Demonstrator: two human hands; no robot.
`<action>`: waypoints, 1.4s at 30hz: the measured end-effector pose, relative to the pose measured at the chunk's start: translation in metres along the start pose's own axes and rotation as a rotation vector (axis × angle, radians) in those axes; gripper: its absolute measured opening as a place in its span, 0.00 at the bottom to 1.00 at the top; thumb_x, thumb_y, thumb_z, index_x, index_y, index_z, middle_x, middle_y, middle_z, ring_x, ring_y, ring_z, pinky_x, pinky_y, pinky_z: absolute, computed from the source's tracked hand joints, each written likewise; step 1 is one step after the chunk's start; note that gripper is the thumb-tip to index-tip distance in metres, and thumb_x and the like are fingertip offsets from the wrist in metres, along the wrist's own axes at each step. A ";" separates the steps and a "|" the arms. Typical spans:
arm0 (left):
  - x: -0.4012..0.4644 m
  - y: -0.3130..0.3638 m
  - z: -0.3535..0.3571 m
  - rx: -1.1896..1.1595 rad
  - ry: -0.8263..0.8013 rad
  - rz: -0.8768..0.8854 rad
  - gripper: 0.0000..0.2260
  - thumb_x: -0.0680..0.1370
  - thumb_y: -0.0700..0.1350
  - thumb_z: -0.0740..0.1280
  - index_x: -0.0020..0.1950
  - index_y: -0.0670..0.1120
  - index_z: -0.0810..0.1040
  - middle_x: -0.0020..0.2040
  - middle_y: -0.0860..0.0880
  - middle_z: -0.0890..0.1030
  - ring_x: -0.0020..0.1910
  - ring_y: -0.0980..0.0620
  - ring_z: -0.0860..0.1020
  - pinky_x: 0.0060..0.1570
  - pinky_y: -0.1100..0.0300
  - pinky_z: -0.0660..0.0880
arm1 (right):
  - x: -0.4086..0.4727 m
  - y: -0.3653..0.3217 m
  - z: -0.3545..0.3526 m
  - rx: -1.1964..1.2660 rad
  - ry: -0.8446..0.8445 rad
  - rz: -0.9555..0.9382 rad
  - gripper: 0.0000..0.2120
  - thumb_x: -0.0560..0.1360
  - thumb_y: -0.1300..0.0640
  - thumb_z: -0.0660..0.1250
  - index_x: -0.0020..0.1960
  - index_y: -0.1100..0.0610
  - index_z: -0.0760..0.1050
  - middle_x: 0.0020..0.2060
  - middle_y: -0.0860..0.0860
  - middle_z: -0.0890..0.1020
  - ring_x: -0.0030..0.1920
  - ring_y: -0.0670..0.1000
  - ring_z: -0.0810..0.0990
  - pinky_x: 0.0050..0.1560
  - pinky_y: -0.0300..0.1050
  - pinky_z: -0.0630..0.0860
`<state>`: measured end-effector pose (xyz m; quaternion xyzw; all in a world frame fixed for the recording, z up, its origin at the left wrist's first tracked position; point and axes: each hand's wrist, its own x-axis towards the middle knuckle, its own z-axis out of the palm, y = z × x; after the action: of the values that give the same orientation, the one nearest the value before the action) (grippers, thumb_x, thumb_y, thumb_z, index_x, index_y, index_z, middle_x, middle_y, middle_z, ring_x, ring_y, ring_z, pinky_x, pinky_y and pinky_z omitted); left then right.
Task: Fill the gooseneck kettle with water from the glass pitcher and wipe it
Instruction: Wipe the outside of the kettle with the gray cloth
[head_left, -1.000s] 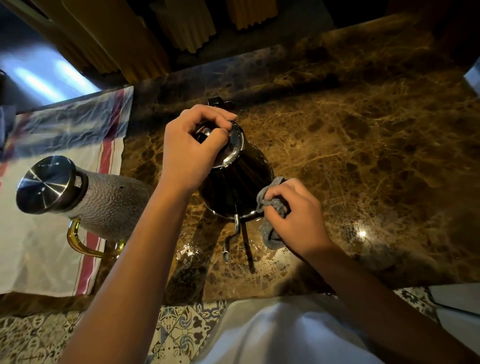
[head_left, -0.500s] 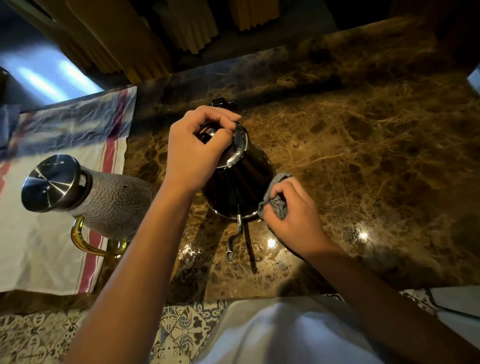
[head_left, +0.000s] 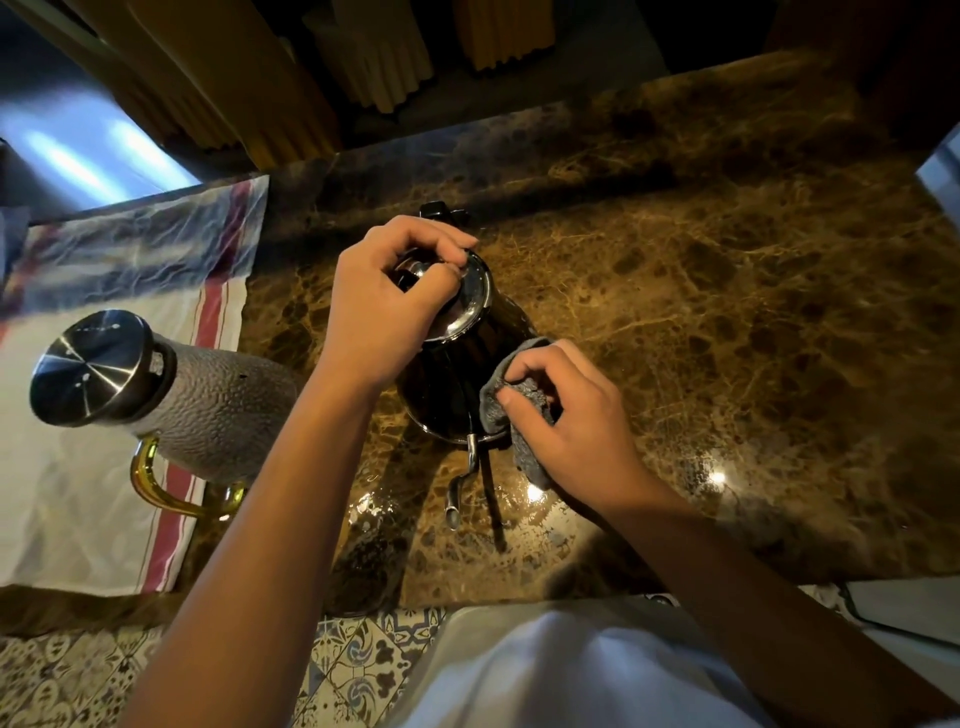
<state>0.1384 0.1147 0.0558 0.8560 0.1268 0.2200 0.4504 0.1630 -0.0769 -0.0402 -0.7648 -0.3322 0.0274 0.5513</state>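
A dark, shiny gooseneck kettle (head_left: 452, 384) stands on the brown marble counter (head_left: 727, 322), its thin spout (head_left: 460, 488) pointing toward me. My left hand (head_left: 384, 306) rests on top, fingers pinching the knob of the steel lid (head_left: 470, 301). My right hand (head_left: 571, 421) presses a bunched grey cloth (head_left: 519, 410) against the kettle's lower right side. To the left stands a textured glass pitcher (head_left: 208, 410) with a steel lid and a golden handle (head_left: 166, 493).
The pitcher stands on a white towel with red stripes (head_left: 78, 493) at the counter's left end. Wet patches shine on the marble around the spout. The counter's front edge lies just below my forearms, with patterned floor tiles (head_left: 353, 665) beneath.
My right hand with the cloth has slid a little up and along the kettle's side. The left hand has stayed on the lid.
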 end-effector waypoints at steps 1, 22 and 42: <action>0.000 0.000 0.000 0.001 -0.001 0.002 0.06 0.75 0.46 0.67 0.48 0.49 0.82 0.55 0.53 0.87 0.62 0.48 0.81 0.65 0.37 0.75 | -0.001 0.003 -0.001 0.005 -0.011 0.009 0.04 0.78 0.61 0.72 0.52 0.57 0.79 0.49 0.48 0.78 0.49 0.45 0.79 0.50 0.40 0.75; -0.002 0.006 -0.005 0.031 -0.089 0.007 0.05 0.82 0.49 0.67 0.53 0.50 0.81 0.58 0.54 0.84 0.61 0.55 0.80 0.67 0.42 0.74 | 0.027 -0.031 -0.015 0.010 0.101 0.108 0.15 0.79 0.62 0.70 0.65 0.54 0.79 0.60 0.48 0.80 0.60 0.40 0.78 0.59 0.30 0.73; -0.009 0.001 -0.009 -0.228 -0.193 0.079 0.05 0.74 0.40 0.68 0.49 0.46 0.80 0.55 0.42 0.86 0.60 0.44 0.84 0.62 0.48 0.79 | 0.009 -0.012 -0.020 0.079 -0.028 0.369 0.02 0.82 0.57 0.68 0.51 0.54 0.75 0.36 0.46 0.77 0.33 0.43 0.75 0.38 0.53 0.78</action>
<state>0.1261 0.1173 0.0590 0.8207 0.0232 0.1671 0.5458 0.1723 -0.0866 -0.0193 -0.7902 -0.1924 0.1516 0.5618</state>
